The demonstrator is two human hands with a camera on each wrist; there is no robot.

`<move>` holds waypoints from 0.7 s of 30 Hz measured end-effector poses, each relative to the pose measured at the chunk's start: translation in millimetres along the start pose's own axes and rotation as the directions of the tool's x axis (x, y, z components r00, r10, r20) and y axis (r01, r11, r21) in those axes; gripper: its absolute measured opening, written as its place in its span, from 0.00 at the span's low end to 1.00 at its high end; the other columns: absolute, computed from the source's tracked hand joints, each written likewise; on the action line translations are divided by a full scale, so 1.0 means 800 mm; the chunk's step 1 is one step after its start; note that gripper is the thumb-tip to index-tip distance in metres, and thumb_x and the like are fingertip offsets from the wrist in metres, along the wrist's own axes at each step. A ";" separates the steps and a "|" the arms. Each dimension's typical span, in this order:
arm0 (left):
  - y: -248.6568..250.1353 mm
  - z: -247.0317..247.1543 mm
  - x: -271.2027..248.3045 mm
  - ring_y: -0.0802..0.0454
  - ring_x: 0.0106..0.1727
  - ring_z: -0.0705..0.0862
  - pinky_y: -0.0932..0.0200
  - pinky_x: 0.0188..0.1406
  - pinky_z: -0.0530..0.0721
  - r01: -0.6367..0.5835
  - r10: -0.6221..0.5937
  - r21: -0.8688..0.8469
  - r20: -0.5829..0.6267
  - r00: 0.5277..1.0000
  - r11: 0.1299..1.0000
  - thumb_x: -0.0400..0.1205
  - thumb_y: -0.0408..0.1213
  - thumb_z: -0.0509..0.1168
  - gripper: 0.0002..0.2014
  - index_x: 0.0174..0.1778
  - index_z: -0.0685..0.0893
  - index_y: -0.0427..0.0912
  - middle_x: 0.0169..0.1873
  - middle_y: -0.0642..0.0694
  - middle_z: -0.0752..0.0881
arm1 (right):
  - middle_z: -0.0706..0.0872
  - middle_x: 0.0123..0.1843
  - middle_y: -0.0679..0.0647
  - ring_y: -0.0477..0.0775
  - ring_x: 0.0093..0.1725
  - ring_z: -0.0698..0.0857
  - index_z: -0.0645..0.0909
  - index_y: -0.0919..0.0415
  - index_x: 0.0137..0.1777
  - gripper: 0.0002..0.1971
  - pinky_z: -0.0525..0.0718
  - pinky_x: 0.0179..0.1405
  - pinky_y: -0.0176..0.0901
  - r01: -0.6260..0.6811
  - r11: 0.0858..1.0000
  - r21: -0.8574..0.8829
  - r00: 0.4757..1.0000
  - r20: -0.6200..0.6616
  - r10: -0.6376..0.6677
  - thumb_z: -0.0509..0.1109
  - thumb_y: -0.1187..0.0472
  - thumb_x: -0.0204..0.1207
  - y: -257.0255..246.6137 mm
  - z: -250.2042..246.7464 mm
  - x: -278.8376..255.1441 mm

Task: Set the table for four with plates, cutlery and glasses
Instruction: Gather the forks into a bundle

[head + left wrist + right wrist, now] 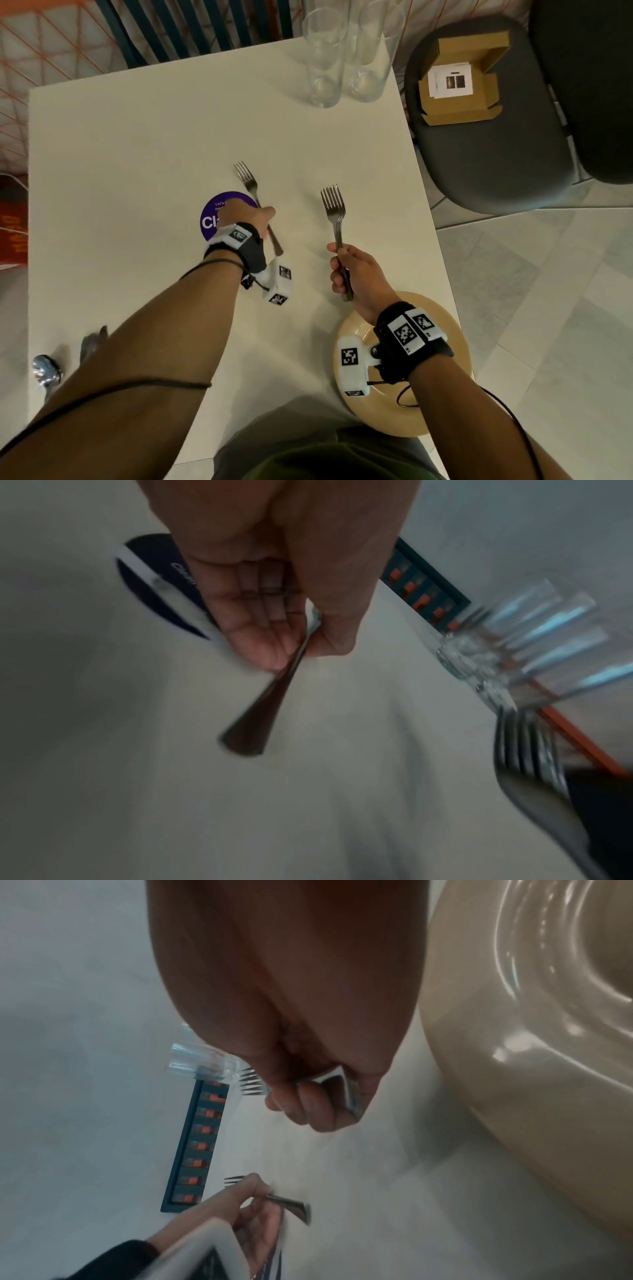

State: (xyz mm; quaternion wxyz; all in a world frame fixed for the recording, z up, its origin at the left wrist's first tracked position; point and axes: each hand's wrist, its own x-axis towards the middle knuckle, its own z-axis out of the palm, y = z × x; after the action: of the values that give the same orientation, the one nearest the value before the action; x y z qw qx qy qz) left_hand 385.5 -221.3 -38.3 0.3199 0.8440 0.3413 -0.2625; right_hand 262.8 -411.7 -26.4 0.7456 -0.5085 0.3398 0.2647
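My left hand (251,219) pinches a single fork (251,186) by its handle over the middle of the white table (137,154), tines pointing away; the handle end (245,737) sticks out below my fingers (270,653). My right hand (346,270) grips a bundle of stacked forks (334,205) by their handles (346,1085), tines pointing away. A stack of beige plates (442,404) sits at the near right table edge, under my right wrist. Two tall clear glasses (323,58) stand at the far side of the table.
A purple round sticker (209,219) lies on the table beneath my left hand. Metal cutlery (46,368) lies at the near left. A dark chair (496,147) with a cardboard box (460,78) stands to the right; a teal slatted chair (191,24) stands beyond the table.
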 end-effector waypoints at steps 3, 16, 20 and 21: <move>-0.068 -0.050 -0.037 0.41 0.42 0.86 0.54 0.37 0.81 -0.107 0.106 -0.003 -0.102 0.989 0.994 0.72 0.49 0.72 0.17 0.42 0.87 0.36 0.39 0.42 0.89 | 0.75 0.33 0.51 0.46 0.24 0.70 0.80 0.60 0.54 0.13 0.67 0.22 0.36 0.047 0.999 -0.016 0.996 0.074 -0.046 0.53 0.64 0.89 0.018 0.063 -0.045; -0.132 -0.015 -0.167 0.44 0.43 0.93 0.53 0.46 0.92 -0.183 0.360 -0.514 0.269 0.893 0.838 0.78 0.34 0.75 0.09 0.53 0.91 0.37 0.42 0.41 0.93 | 0.74 0.27 0.50 0.46 0.24 0.69 0.82 0.55 0.43 0.18 0.65 0.24 0.41 0.105 0.981 -0.161 0.991 0.101 -0.089 0.60 0.44 0.86 0.063 0.075 -0.058; -0.165 -0.035 -0.177 0.47 0.39 0.93 0.57 0.42 0.91 -0.197 0.339 -0.549 0.170 0.925 0.812 0.77 0.34 0.75 0.07 0.50 0.92 0.40 0.38 0.43 0.93 | 0.72 0.27 0.51 0.47 0.25 0.68 0.82 0.55 0.44 0.17 0.62 0.25 0.41 0.096 0.990 -0.102 0.987 0.138 -0.082 0.61 0.46 0.86 0.091 0.102 -0.072; -0.174 -0.040 -0.180 0.49 0.37 0.92 0.59 0.39 0.91 -0.199 0.332 -0.560 0.145 0.932 0.804 0.77 0.34 0.76 0.07 0.49 0.92 0.40 0.37 0.43 0.93 | 0.73 0.28 0.51 0.47 0.26 0.69 0.83 0.55 0.45 0.16 0.62 0.25 0.41 0.090 0.992 -0.088 0.987 0.138 -0.077 0.61 0.46 0.86 0.097 0.108 -0.075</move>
State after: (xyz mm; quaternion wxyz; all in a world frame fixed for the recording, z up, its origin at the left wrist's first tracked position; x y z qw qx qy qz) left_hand 198.9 -178.7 27.8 0.6149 0.7228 0.2379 -0.2072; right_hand 188.0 -306.6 -2.9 0.7525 -0.5378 0.2546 0.2823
